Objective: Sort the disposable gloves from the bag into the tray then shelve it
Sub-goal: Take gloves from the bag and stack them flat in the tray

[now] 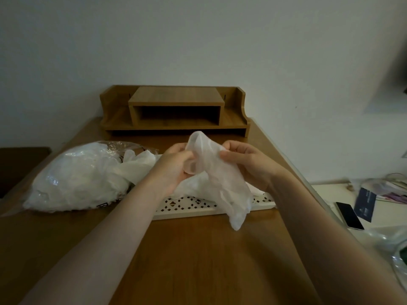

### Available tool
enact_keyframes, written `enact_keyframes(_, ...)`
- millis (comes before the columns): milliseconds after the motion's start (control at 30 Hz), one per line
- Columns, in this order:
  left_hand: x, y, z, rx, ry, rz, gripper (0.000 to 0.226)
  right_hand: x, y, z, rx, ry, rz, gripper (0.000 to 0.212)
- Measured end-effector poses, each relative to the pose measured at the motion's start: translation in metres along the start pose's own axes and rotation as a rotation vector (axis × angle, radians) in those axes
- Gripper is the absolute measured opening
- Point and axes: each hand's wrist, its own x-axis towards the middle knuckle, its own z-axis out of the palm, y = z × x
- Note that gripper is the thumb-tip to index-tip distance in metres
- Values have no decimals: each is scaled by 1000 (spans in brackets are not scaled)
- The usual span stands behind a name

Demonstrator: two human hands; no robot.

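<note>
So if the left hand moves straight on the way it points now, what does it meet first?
Probably the wooden desk shelf at the table's back; the left hand already holds the disposable glove. Depth is unclear.

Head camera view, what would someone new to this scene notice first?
First, the thin translucent white disposable glove held up mid-frame, gripped by the left hand and right hand above the white perforated tray. Next, the bulging clear plastic bag of gloves lying left on the brown wooden table, and the wooden desktop shelf against the wall behind.
</note>
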Motion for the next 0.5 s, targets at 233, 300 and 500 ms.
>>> enact_keyframes(233, -4, 4, 7, -33, -1, 175, 22, 1, -4, 0, -95, 88, -85, 7)
enact_keyframes(300, -4, 7, 10, 80, -53, 130, 30, 1, -2, 0, -118, 40, -79, 12)
enact_keyframes(500, 0, 7, 19, 487, 7, 222, 31, 0, -1, 0, -189, -41, -97, 29)
